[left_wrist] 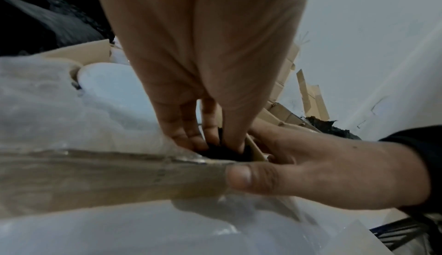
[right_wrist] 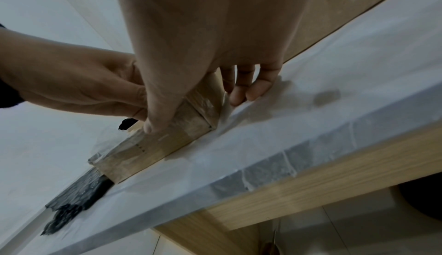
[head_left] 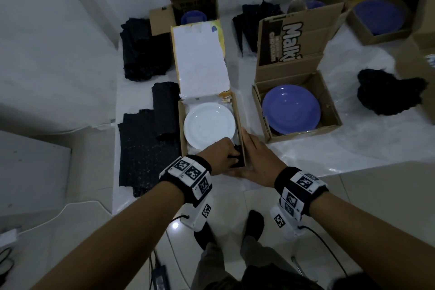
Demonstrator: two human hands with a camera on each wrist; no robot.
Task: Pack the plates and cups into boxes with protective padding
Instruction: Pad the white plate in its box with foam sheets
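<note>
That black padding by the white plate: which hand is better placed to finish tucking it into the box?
The left hand. Its fingertips are already inside the box corner, pushing the black padding down beside the white plate. The right hand is outside, bracing the box corner.

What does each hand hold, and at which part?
Left hand pinches black padding inside the box's near right corner; right hand grips that box corner outside.
</note>
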